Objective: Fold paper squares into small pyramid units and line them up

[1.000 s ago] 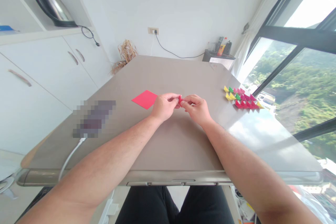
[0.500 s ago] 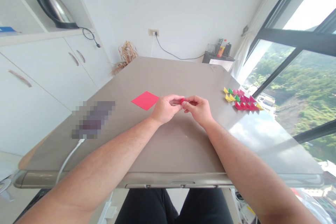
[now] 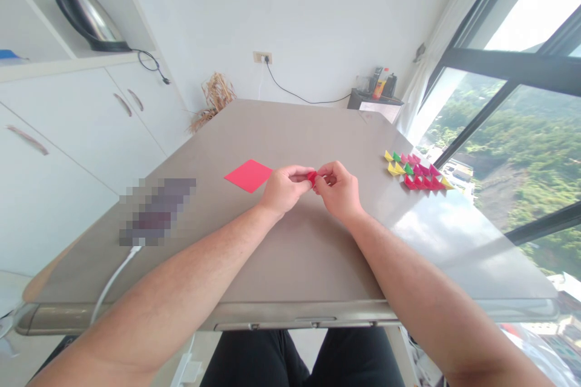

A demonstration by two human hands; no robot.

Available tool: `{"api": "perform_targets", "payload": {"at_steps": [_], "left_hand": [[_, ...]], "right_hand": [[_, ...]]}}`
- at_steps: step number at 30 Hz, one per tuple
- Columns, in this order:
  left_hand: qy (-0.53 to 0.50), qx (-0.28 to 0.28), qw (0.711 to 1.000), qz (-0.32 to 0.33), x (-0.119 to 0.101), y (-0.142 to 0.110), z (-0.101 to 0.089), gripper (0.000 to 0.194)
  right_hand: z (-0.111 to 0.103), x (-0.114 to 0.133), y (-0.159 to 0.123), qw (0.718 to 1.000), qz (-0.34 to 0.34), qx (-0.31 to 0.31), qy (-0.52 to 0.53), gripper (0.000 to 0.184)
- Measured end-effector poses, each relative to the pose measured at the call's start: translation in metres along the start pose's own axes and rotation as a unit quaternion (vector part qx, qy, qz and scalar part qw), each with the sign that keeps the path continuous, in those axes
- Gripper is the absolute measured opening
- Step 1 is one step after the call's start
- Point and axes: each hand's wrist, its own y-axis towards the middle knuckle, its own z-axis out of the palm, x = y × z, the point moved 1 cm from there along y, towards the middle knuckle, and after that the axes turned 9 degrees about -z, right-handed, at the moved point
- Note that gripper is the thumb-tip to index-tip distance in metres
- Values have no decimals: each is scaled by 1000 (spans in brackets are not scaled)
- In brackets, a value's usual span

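Note:
A small folded piece of red paper is held just above the table between my two hands. My left hand pinches it from the left, fingers closed. From the other side my right hand grips it between thumb and fingertips. Fingers cover much of the paper, so its exact shape is hidden. Beside my left hand a flat red paper sheet lies on the table, its right corner partly behind the hand. Several small folded paper boats in yellow, green, pink and red stand in rows at the right.
The brown table spreads out beneath my forearms. At the left lies a blurred-out dark object with a white cable. A kettle sits on the left shelf. A window borders the right side.
The folded red paper has turned between my fingertips and shows a different side. My fingers have shifted slightly around it. The whole view has moved a little; the sheet and boats stay in place.

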Motion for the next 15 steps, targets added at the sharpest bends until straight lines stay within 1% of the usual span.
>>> {"api": "perform_targets", "payload": {"at_steps": [2,6,10,13,15], "left_hand": [[-13,-8,1000,-14,-1,0,1,32],[-48,-13,998,-41,-4,-1,2,32],[-91,-3,993,-73,-8,-2,1,31],[-93,6,992,-87,-10,-2,-2,26],[-75,12,992,-97,-10,0,-5,23]], "right_hand": [[1,-2,0,1000,-8,7,1,4],[2,-6,0,999,-36,18,-19,10],[0,-9,0,993,-99,26,-60,21],[-2,-9,0,984,-145,53,-91,25],[-3,-9,0,979,-151,80,-111,23]]}}
